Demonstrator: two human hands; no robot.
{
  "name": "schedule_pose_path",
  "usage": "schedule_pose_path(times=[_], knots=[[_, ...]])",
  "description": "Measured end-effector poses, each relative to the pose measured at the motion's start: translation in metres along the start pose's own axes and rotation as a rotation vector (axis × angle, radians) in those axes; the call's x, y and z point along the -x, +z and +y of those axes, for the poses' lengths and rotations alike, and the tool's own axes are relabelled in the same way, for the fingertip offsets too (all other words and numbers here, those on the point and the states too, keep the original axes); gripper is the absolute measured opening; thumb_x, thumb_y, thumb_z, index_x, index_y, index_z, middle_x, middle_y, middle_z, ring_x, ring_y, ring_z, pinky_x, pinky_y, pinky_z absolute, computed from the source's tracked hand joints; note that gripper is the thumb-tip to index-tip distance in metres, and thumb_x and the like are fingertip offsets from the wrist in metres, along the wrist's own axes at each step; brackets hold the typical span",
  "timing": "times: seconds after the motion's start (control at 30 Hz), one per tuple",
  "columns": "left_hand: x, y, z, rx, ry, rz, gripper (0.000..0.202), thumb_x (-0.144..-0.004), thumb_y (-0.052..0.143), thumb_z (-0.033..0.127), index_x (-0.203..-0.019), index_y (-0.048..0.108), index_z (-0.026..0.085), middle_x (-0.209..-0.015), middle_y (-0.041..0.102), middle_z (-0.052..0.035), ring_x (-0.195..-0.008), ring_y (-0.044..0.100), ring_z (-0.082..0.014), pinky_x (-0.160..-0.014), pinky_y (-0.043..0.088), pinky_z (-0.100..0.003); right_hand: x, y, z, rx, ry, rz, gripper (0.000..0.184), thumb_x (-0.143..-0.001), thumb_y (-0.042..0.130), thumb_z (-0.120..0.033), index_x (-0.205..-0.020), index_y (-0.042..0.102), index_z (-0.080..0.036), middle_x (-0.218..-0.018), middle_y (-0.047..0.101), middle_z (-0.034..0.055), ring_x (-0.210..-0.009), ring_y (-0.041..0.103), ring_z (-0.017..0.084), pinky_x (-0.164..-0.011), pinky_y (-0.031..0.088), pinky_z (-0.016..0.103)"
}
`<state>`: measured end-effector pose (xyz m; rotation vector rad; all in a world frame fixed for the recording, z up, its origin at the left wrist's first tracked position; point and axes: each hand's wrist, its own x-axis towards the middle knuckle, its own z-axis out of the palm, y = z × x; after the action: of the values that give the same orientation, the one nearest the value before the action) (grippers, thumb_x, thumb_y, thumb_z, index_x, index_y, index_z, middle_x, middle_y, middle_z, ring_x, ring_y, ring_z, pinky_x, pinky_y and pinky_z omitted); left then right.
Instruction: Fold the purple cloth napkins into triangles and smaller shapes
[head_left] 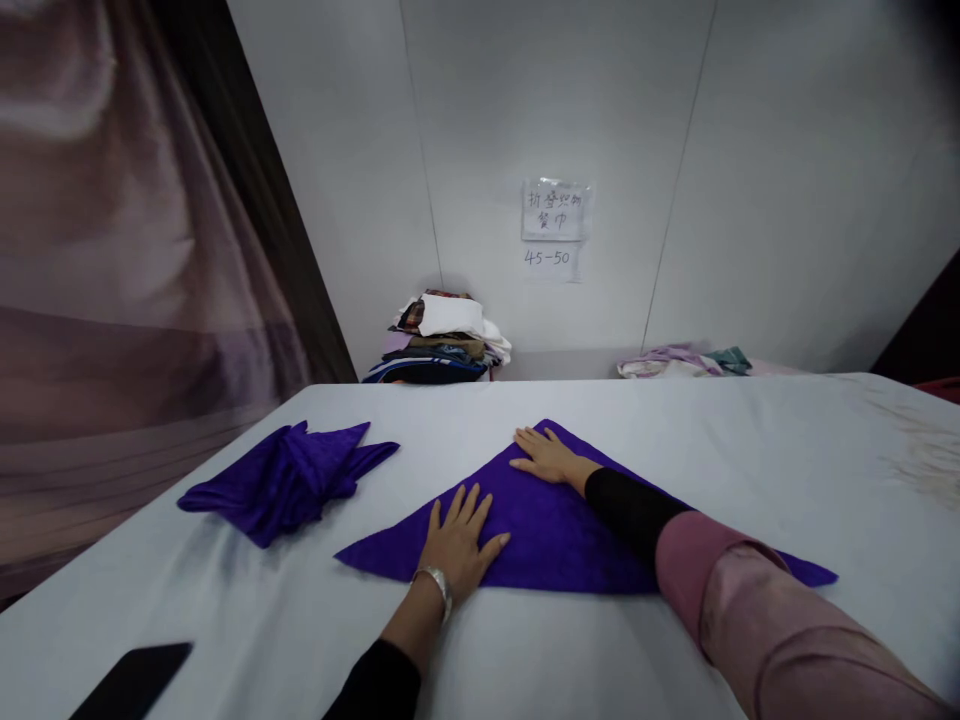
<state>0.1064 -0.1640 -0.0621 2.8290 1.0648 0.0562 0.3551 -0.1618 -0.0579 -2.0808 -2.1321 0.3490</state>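
A purple napkin (555, 545) lies flat on the white-covered table, folded into a wide triangle with its peak pointing away from me. My left hand (459, 540) rests on its left part, fingers spread, a silver bracelet at the wrist. Close to the peak, my right hand (546, 456) presses flat on the cloth with fingers apart. My right forearm crosses over the napkin's right side and hides part of it. To the left, a crumpled bunch of purple cloth (289, 485) lies apart from the triangle.
A dark flat object (135, 682) lies at the near left of the table (247, 640). Beyond the far edge are a stack of folded clothes (446, 340) and a heap of fabric (675, 362). Handwritten paper signs (555, 212) hang on the wall; a curtain (112, 300) hangs at left.
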Motion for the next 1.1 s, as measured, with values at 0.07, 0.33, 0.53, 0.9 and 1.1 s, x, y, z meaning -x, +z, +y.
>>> schedule_pose_path(times=[0.07,0.33,0.53,0.9,1.1], knots=[[0.000,0.001,-0.001,0.002,0.001,0.002,0.070,-0.084,0.023,0.066,-0.140,0.029,0.025,-0.149,0.021,-0.0045,-0.137,0.012,-0.0274,-0.108,0.008,-0.055,-0.002,-0.002,0.014,0.007,0.074,0.016,0.077,-0.085,0.017,-0.066,-0.144,0.019,-0.017,-0.151,0.014,0.0068,-0.137,0.008,0.023,-0.109,0.002,0.044],[0.001,-0.001,0.000,0.020,0.000,0.007,0.071,-0.083,0.020,0.067,-0.140,0.029,0.026,-0.149,0.021,-0.0037,-0.137,0.012,-0.0270,-0.108,0.009,-0.055,0.020,-0.019,0.058,0.030,0.423,0.062,0.077,-0.087,0.012,-0.063,-0.143,0.019,-0.010,-0.149,0.014,0.0173,-0.136,0.009,0.032,-0.104,0.008,0.057],[0.000,-0.002,0.000,0.001,-0.005,0.007,0.071,-0.083,0.020,0.067,-0.140,0.029,0.026,-0.149,0.021,-0.0037,-0.137,0.012,-0.0270,-0.108,0.009,-0.055,0.071,-0.014,0.016,0.046,0.238,0.056,0.078,-0.085,0.020,-0.066,-0.144,0.019,-0.015,-0.151,0.012,0.0094,-0.137,0.004,0.024,-0.109,0.003,0.045],[-0.007,0.002,-0.001,-0.067,0.000,-0.013,0.068,-0.085,0.021,0.061,-0.141,0.026,0.023,-0.150,0.019,-0.0054,-0.137,0.011,-0.0267,-0.107,0.010,-0.055,0.186,0.008,-0.005,-0.045,0.041,-0.009,0.075,-0.085,0.023,-0.067,-0.144,0.016,-0.021,-0.151,0.012,0.0063,-0.137,0.005,0.024,-0.109,-0.002,0.046],[-0.009,-0.002,-0.002,-0.099,0.030,-0.021,0.062,-0.087,0.023,0.056,-0.140,0.027,0.025,-0.150,0.020,-0.0066,-0.137,0.012,-0.0278,-0.105,0.013,-0.057,0.260,0.002,0.063,0.038,0.374,0.093,0.071,-0.087,0.020,-0.065,-0.144,0.018,-0.023,-0.150,0.016,0.0073,-0.137,0.009,0.024,-0.109,0.007,0.048]])
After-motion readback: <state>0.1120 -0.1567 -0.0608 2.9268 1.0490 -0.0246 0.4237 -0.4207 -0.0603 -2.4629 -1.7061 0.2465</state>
